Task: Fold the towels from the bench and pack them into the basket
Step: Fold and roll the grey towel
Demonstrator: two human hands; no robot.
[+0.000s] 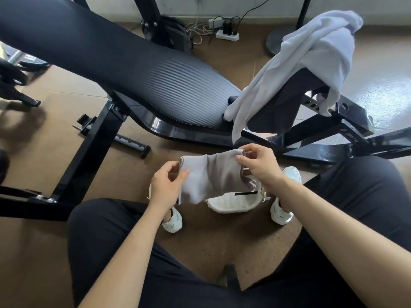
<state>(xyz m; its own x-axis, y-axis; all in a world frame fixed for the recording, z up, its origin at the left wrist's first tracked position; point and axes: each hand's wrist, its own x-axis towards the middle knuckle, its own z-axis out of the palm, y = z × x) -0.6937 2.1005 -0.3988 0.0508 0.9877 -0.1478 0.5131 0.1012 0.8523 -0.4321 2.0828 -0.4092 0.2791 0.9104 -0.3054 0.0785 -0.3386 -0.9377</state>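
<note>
A small grey towel hangs stretched between my two hands, just above the floor between my knees. My left hand pinches its lower left edge. My right hand grips its upper right corner. Under the towel a white woven basket rests on the floor, partly hidden by the cloth. A white towel is draped over the raised end of the black weight bench, with a dark grey towel hanging beneath it.
The bench's black steel frame runs across the floor in front of me. My white shoes flank the basket. A power strip with cables and a round stand base sit by the far wall.
</note>
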